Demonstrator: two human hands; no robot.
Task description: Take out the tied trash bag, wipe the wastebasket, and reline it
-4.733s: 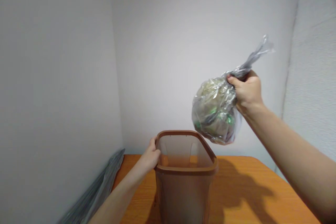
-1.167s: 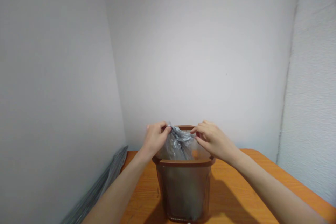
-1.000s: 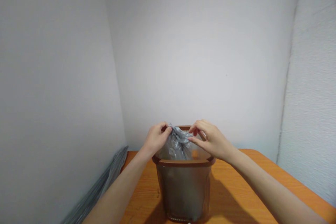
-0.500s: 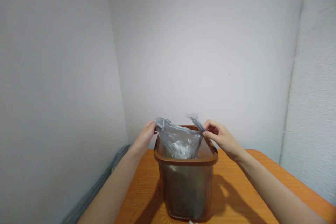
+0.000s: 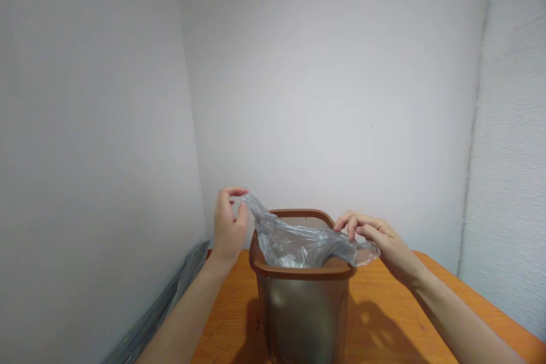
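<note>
**Q: What is held, and where is the main item?**
A: A clear plastic bag [image 5: 298, 247] is sunk in a brown plastic bin [image 5: 302, 272], with its slack ends drawn out over the rim. The bin is upright on the surface [image 5: 230, 318]. Grey plastic sheeting [image 5: 164, 301] is seen leaning at the left wall [image 5: 100, 125], well apart from it.

**Q: State of the fingers?**
A: The left hand [image 5: 228, 226] is raised just left of the rim, fingers parted, with the bag's thin end at the thumb. Whether that end is pinched cannot be told. The right hand [image 5: 377, 242] is just right of the rim, its fingers curled closed over the other end.

**Q: What could go wrong?**
A: The left end could be lost if it is only loosely held, and the bag could then slip down into the bin. The thin film could be torn if it is pulled hard. The light bin could be tipped if force is put on the rim.

**Q: Change from the earlier frame?**
A: The hands are spread wider, the left is higher, and the right end is stretched further right.
</note>
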